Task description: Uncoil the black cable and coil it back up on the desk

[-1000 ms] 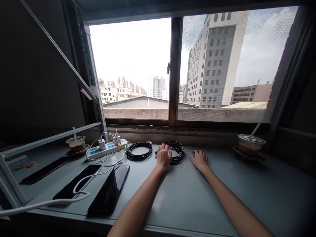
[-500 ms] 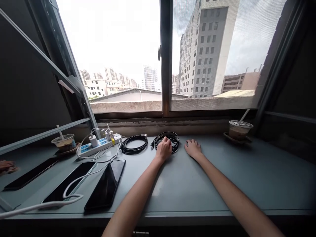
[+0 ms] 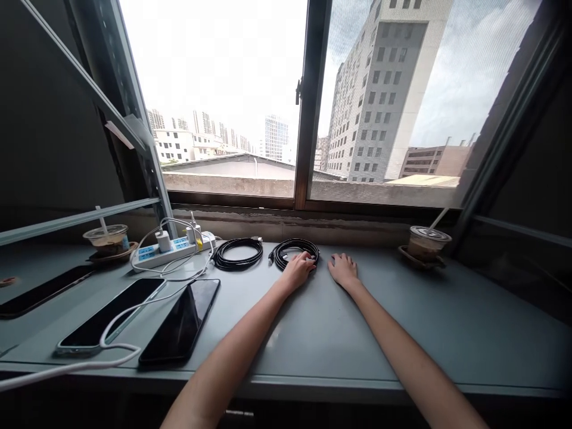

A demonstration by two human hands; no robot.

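Note:
My left hand (image 3: 298,269) is at the near right side of a coiled black cable (image 3: 286,243), with its fingers curled on the coil's edge. A small pale part shows by the fingertips, too small to name. The coil's dark plug rests at its left side. Just to the right, my right hand (image 3: 343,268) lies palm down on the grey tabletop (image 3: 330,339), fingers spread and holding nothing. A second coiled black cable (image 3: 238,254) with a silvery plug lies left of the first, apart from both hands.
At left lie a black phone (image 3: 179,328), a phone in a pale case (image 3: 111,316) and another dark phone (image 3: 44,292). White charging cables run from a power strip (image 3: 167,253). Lidded drink cups stand at the left (image 3: 107,239) and right (image 3: 426,243). A window is behind.
My left hand has shifted from a raised curl over the coil to a lower, flatter grip at its right side. My right hand stays on the table. The view has tilted slightly.

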